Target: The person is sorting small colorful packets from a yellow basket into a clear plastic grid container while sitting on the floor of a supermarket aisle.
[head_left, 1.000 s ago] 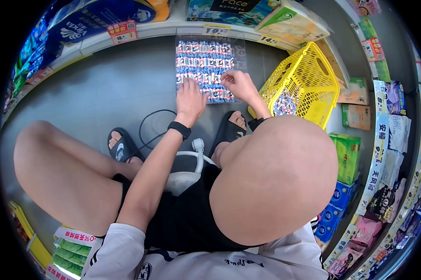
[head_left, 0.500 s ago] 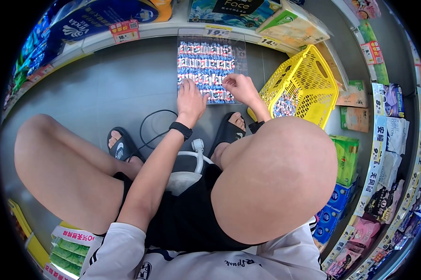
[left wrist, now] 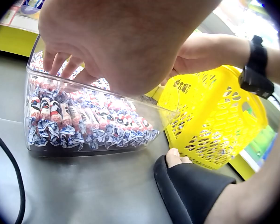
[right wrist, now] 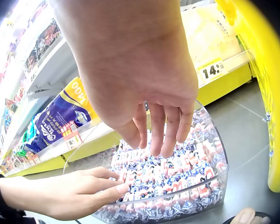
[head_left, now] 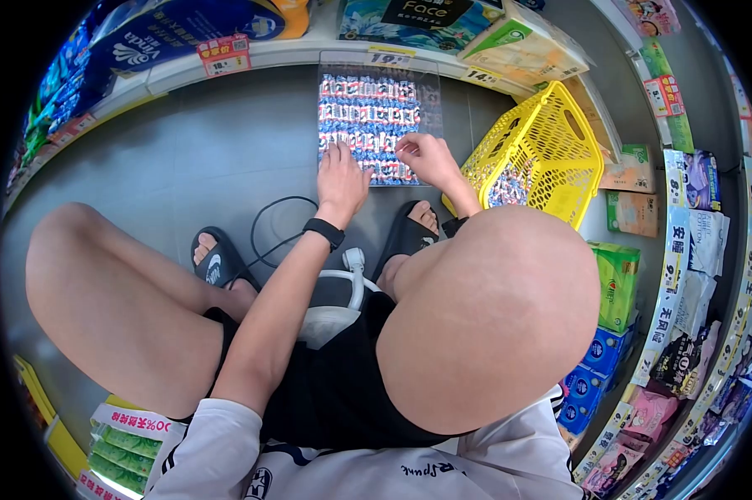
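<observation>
A clear plastic box [right wrist: 225, 163] stands on the floor, with wrapped candies [head_left: 368, 112] in blue, white and red laid in neat rows inside. My left hand [head_left: 341, 183] reaches over its near left side, fairly straight fingers touching the candies. Above the right part of the rows is my right hand [head_left: 430, 160]. Its fingers [right wrist: 170, 133] hang down, loosely bent, with the tips right at the candies. No candy shows between them in the right wrist view. At the box's right stands a yellow basket [left wrist: 177, 114] with more loose candies [head_left: 509, 185] in it.
Shelves with tissue packs [head_left: 526, 37] run behind the box, and more stocked shelves stand at the right. A black cable [head_left: 255, 237] lies on the grey floor. My slippered feet [head_left: 218, 258] are near the box, on either side of a white stool [head_left: 330, 321].
Both hands keep nearly the same place at the box; the right hand's fingers shift only slightly. The head view has moved a little. The candy rows look the same.
</observation>
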`<state>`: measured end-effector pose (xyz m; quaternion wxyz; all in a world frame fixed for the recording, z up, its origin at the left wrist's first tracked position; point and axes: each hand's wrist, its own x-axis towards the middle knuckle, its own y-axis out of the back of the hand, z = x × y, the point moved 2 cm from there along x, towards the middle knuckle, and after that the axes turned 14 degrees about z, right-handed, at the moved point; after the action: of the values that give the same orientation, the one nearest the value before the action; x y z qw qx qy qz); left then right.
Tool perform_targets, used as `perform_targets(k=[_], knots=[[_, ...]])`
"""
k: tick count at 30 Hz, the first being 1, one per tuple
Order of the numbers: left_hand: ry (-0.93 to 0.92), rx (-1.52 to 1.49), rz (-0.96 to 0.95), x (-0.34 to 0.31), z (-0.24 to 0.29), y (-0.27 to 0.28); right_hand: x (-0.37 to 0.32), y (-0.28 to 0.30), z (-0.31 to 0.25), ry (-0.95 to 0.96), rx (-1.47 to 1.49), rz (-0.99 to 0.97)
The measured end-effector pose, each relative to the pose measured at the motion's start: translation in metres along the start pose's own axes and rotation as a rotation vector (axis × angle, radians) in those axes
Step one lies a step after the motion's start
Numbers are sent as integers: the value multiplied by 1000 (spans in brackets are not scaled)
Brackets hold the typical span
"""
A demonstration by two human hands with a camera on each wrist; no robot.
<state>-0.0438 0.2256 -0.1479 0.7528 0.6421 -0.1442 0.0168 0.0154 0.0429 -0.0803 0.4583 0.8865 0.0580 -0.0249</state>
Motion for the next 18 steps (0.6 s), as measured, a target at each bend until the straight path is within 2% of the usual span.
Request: perform_targets(k=[13,18], knots=[[-10,-8,24,2,-3,-9,7,-13,-3,12,-4,-35],[-12,20,4,1,-3,-11,23,-41,-4,155,40,-114]])
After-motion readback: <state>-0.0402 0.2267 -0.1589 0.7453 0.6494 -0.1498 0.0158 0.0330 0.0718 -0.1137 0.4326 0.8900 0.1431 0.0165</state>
